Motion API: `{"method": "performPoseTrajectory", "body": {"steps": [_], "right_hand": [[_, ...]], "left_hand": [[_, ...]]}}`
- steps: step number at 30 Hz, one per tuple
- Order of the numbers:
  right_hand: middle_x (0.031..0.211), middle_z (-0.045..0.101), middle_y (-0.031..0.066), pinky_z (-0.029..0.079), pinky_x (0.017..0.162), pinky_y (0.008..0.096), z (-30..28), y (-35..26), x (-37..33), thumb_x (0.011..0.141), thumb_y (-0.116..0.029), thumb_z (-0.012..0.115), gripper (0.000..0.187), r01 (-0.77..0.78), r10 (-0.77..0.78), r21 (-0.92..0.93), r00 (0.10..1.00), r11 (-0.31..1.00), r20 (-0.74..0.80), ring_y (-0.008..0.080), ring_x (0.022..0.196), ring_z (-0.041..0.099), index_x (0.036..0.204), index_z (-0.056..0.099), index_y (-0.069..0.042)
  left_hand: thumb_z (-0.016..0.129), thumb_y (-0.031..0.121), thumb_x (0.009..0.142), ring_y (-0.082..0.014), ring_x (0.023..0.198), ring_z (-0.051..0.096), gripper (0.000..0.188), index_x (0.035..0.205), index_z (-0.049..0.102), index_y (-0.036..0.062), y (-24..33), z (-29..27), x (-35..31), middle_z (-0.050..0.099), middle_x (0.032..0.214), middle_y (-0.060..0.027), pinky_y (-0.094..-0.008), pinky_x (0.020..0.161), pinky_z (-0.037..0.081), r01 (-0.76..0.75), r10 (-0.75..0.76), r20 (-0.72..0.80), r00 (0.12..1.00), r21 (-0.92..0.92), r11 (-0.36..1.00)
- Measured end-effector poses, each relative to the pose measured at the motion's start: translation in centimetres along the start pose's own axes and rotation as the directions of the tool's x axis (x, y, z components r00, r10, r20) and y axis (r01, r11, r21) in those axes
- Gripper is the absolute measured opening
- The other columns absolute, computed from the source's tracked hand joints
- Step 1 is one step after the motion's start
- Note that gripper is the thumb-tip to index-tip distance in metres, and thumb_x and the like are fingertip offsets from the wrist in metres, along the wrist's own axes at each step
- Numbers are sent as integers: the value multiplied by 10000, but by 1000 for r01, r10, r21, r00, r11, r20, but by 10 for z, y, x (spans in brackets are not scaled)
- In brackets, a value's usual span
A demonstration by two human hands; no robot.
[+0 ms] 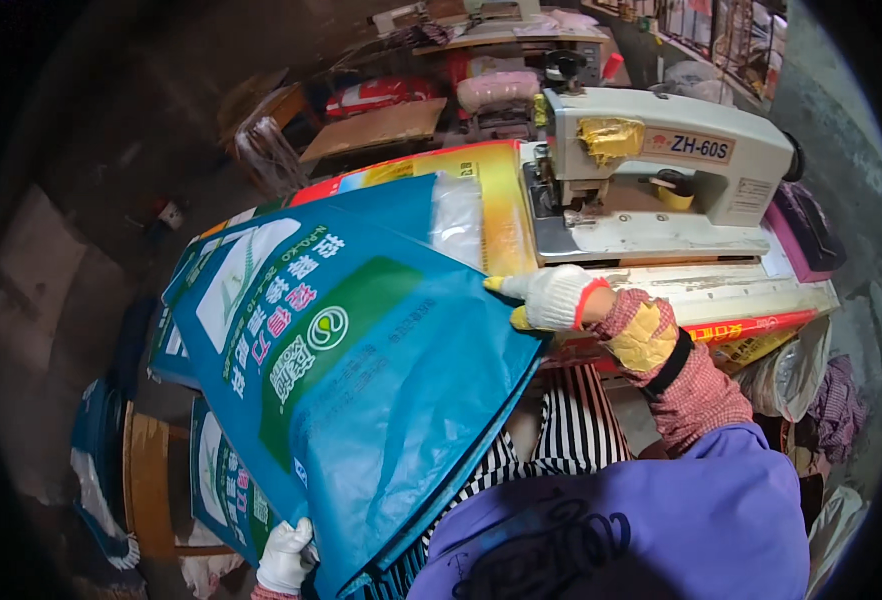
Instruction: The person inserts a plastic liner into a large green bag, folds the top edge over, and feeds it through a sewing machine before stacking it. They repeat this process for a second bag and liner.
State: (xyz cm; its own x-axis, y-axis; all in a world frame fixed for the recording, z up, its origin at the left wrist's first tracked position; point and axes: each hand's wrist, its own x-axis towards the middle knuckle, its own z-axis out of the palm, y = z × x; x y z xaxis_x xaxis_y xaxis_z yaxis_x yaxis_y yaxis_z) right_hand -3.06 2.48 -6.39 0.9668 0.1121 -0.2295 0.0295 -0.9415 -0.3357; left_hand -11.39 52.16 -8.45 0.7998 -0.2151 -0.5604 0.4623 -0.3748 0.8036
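A large blue printed woven sack with a green band slants across my lap and the worktable, its mouth edge toward me. My left hand, in a white glove, is closed at the sack's lower left edge; its fingertips are partly hidden. At the far right corner of the mouth, my right hand pinches the sack's edge. Its white glove has yellow fingertips. Just beyond that hand stands a pale industrial sewing machine, its needle area apart from the sack.
Under the sack lies a red and yellow printed sheet covering the table. A purple box sits right of the machine. More blue sacks hang or lie at lower left by a wooden stool. Other worktables stand behind.
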Motion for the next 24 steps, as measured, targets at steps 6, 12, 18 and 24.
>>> {"method": "performPoseTrajectory", "body": {"steps": [6,12,18,24], "right_hand": [[1006,623,177,485,739,382,35,-10,12,784,-188,530,497,31,-25,82,997,996,-75,319,889,614,1275,468,-150],[1025,626,161,487,765,392,48,-71,56,757,-90,560,522,-54,59,87,997,995,-57,314,918,612,1266,492,-184],[1155,567,137,502,763,432,103,-172,112,906,-179,403,318,276,-275,-20,950,961,-144,294,954,607,1201,508,-125],[969,614,112,510,645,408,164,-261,84,939,-183,364,258,419,-443,-231,894,878,-61,283,847,628,1032,573,-62]], "left_hand": [[526,208,895,-132,687,576,217,956,589,10,37,-10,-6,615,828,-66,-265,570,435,-435,724,339,601,898,-59],[502,213,908,-51,638,484,211,860,573,20,101,-12,-37,549,737,10,-211,561,403,-463,476,-514,714,164,871],[442,236,925,-87,717,521,265,906,554,-3,10,-10,-104,575,835,-23,-243,648,433,-530,363,-763,535,31,848],[530,218,885,-57,507,361,308,600,508,104,-194,31,-99,426,559,75,-264,460,295,-257,-141,-891,432,-271,928]]}}
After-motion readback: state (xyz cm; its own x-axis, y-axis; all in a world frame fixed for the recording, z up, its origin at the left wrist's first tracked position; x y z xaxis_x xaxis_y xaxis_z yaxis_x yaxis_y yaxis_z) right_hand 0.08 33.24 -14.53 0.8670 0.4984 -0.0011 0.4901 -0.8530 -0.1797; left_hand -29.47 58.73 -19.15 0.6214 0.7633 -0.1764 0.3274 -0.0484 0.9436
